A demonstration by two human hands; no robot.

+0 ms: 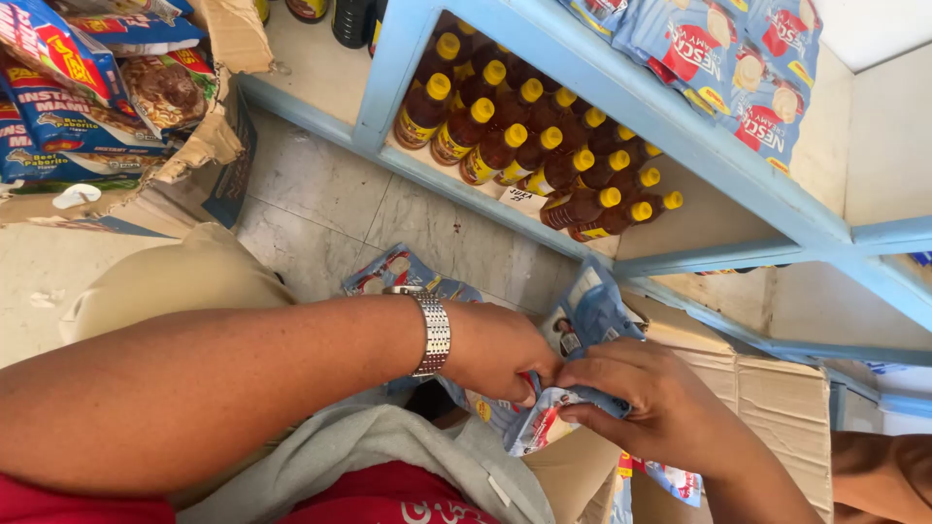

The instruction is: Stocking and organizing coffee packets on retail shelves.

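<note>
The step in hand seems to be the separating of blue sachets: both hands meet on a strip of sachets (573, 388) in front of the blue shelf (621, 97), just above an open cardboard box (777, 398). The left hand (500, 351), with a metal watch (432, 333) on the wrist, pinches one end of the strip between thumb and fingers. The right hand (646, 398) is closed on the other part, its fingers curled over the packets, so both grips are clamped on the same strip. The left forearm comes across the view from the left and lies almost level; the right forearm rises from the lower right, the wrist bent inward. I judge that the next move needs a firm pull in opposite directions, or a tear along the joint, without crushing the packets. Below the shelf edge, more sachets lie on the tiled floor (320, 204). Inside the shelf stand brown bottles with yellow caps (524, 146).
</note>
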